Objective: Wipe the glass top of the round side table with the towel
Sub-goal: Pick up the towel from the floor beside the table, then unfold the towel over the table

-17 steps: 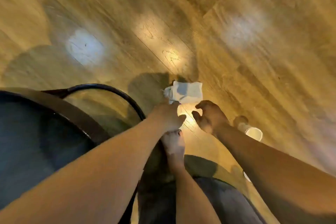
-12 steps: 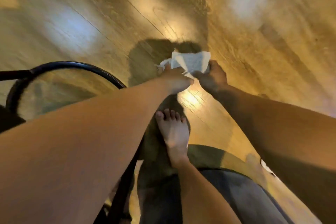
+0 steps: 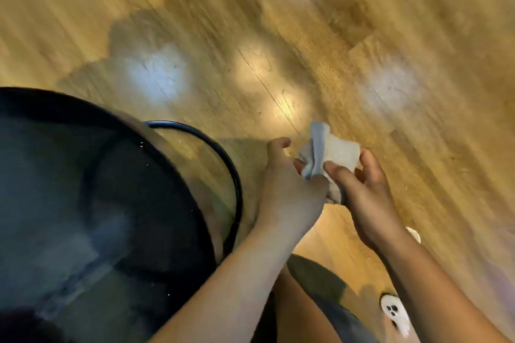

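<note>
Head view: you hold towel [image 3: 330, 153] bunched between both hands, off right edge of round side table [image 3: 117, 198], over wood floor [image 3: 278, 22]; left hand [image 3: 289, 189] closed around towel's lower part, thumb loose; right hand [image 3: 362, 189] half curled, fingers [image 3: 338, 175] pinching its bulk; towel not touching glass top [image 3: 69, 203]; step in hand looks like gathering towel into pad; wiping not yet begun; next move calls for carrying pad leftward onto glass, pressing flat; picture blurred, smears on glass uncertain.

Pale towel [image 3: 333, 152] — bunched, off the floor, right of the dark round glass top [image 3: 92, 203] — apart.
</note>
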